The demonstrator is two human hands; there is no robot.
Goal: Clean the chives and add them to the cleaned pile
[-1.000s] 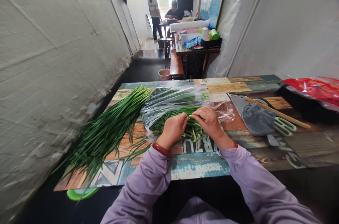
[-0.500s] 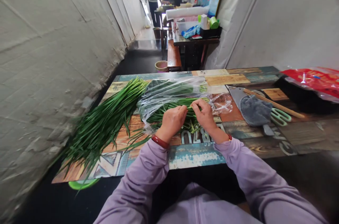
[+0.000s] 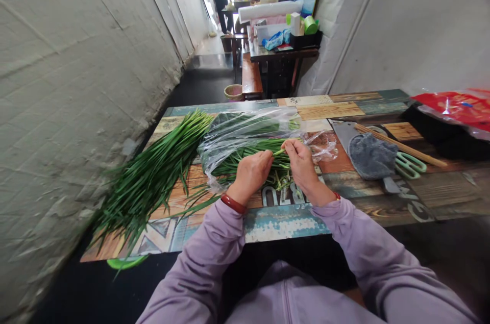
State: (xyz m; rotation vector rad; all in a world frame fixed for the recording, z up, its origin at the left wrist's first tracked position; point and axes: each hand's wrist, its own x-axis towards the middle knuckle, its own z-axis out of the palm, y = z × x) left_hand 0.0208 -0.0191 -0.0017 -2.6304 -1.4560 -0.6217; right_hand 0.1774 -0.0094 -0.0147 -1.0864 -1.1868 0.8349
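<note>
Wood-look tbl (image 3: 283, 229); L hand (image 3: 252, 172) & R hand (image 3: 303, 167) in tight pinch on green stem (image 3: 278, 152)

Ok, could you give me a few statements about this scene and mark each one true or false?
1. The left hand and right hand pinch a stalk. True.
2. A grey cloth lies left of the hands. False: the cloth lies to their right.
3. All the greens are inside the clear bag. False: a pile lies left of the bag.
4. A bangle circles the left wrist. True.
5. The sleeves are yellow. False: the sleeves are pale purple.
</note>
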